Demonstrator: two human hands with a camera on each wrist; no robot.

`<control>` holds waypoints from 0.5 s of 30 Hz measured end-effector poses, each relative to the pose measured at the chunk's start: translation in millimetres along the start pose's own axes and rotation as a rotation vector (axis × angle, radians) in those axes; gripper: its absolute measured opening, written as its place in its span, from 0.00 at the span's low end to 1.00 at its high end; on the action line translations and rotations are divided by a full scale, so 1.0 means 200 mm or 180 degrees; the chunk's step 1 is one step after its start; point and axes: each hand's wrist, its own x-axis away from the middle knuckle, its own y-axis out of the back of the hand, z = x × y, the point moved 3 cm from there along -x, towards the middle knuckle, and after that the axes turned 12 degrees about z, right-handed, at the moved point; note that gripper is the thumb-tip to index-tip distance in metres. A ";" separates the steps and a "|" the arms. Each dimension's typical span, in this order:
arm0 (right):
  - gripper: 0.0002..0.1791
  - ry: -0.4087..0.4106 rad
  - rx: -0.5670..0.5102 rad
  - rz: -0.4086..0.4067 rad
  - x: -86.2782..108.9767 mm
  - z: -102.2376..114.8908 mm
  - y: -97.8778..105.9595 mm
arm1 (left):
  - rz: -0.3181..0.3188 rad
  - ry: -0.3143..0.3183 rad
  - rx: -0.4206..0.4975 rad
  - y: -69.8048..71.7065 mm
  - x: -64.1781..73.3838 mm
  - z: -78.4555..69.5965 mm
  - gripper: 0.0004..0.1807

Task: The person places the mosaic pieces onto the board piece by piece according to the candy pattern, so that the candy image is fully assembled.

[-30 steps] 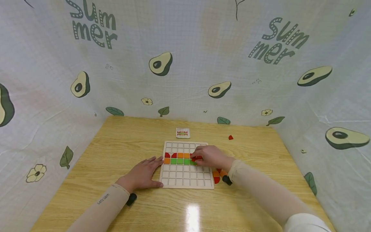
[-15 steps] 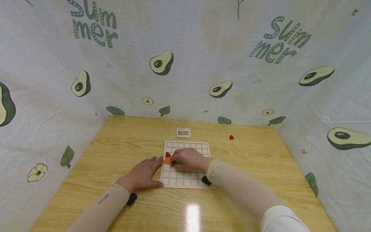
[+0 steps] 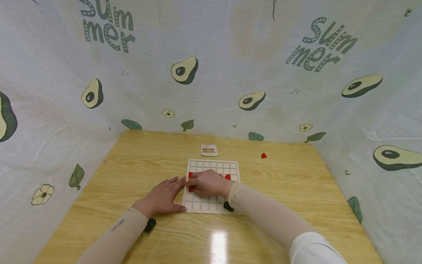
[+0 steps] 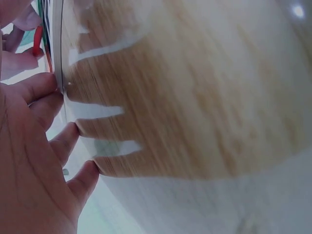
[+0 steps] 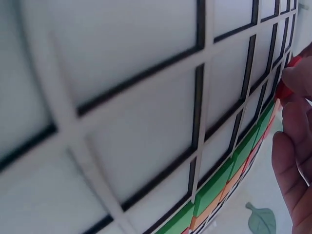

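Observation:
A pale grid board point(image 3: 206, 210) lies flat on the wooden table. My right hand point(image 3: 209, 182) reaches over its left part, pinching a small red tile point(image 5: 283, 91) between thumb and fingers at the leftmost column. Green tiles point(image 5: 214, 194) and orange tiles point(image 5: 208, 214) fill slots of the board in the right wrist view; in the head view the hand covers most of them. Another red tile point(image 3: 227, 177) shows right of that hand. My left hand point(image 3: 161, 198) rests with spread fingers against the board's left edge, fingertips touching it in the left wrist view.
Behind the board lies a small card point(image 3: 209, 150) printed with a coloured grid pattern. A loose red tile point(image 3: 263, 156) is at the back right of the table point(image 3: 280, 176). Printed cloth point(image 3: 214, 80) encloses the table at the back and sides.
My right hand has moved from the board's right part to its leftmost column, with a red tile in its fingers now. My left hand has stayed at the board's edge.

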 end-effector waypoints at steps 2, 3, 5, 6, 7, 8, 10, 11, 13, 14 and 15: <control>0.17 0.0015 0.0016 -0.0027 -0.01 0.00 0.00 | -0.0022 -0.0005 0.0015 0.00 0.00 0.01 0.53; 0.17 0.0021 0.0024 -0.0042 -0.01 0.01 0.00 | -0.0021 -0.0002 0.0034 0.00 0.00 0.01 0.53; 0.18 0.0011 0.0025 -0.0055 -0.02 0.01 0.00 | -0.0040 -0.0015 0.0053 -0.01 -0.01 0.02 0.53; 0.18 0.0003 0.0032 -0.0064 -0.02 0.01 0.00 | -0.0049 -0.0016 0.0057 -0.02 -0.01 0.02 0.53; 0.17 -0.0003 0.0041 -0.0073 -0.02 0.01 0.00 | -0.0059 -0.0016 0.0061 -0.02 -0.01 0.03 0.53; 0.17 -0.0011 0.0039 -0.0072 -0.02 0.02 0.00 | -0.0061 -0.0016 0.0057 -0.02 -0.01 0.03 0.54; 0.17 -0.0028 0.0028 -0.0068 -0.02 0.02 0.00 | -0.0056 -0.0004 0.0052 -0.03 -0.01 0.03 0.54; 0.17 -0.0039 0.0023 -0.0069 -0.02 0.02 0.00 | -0.0049 0.0003 0.0045 -0.03 -0.01 0.03 0.54; 0.16 -0.0071 0.0012 -0.0084 -0.02 0.03 0.00 | -0.0038 0.0024 0.0050 -0.03 -0.01 0.03 0.55; 0.16 -0.0089 -0.0002 -0.0094 -0.02 0.02 0.00 | -0.0034 0.0031 0.0056 -0.03 -0.01 0.03 0.55; 0.16 -0.0108 -0.0008 -0.0102 -0.02 0.02 -0.01 | -0.0029 0.0035 0.0066 -0.03 -0.01 0.03 0.55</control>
